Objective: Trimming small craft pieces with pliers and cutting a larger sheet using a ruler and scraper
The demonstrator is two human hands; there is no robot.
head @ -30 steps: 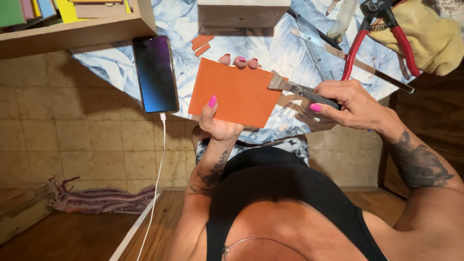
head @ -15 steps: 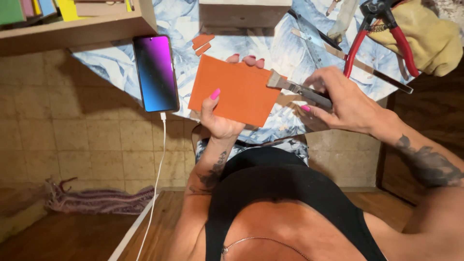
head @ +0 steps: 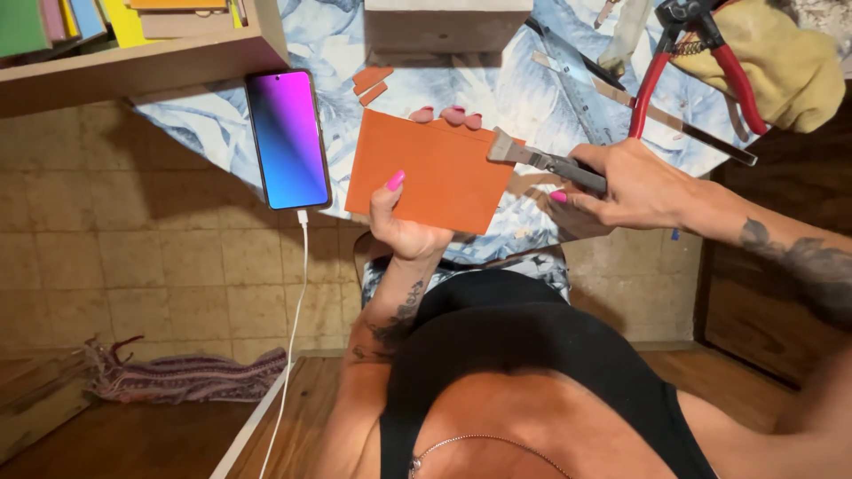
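Observation:
My left hand (head: pixel 404 226) holds up an orange rectangular sheet of leather-like material (head: pixel 426 173), thumb on its near face and fingertips over its far edge. My right hand (head: pixel 621 186) grips a small metal tool with a flat blade (head: pixel 532 155). The blade's tip touches the sheet's upper right corner. Both are held above a table covered in a blue-and-white patterned cloth (head: pixel 497 80).
A phone (head: pixel 286 139) with a lit purple-blue screen lies at the table's edge, a white cable (head: pixel 293 328) hanging from it. Red-handled pliers (head: pixel 688 53), a yellow glove (head: pixel 781 62), a metal ruler (head: pixel 674 120), small orange scraps (head: pixel 373 82) and a box (head: pixel 448 22) lie on the table. A shelf (head: pixel 133 53) holds coloured sheets.
My right hand has brought the tool's blade left and up, from beside the sheet's right edge to its upper right corner. The sheet is tilted slightly differently.

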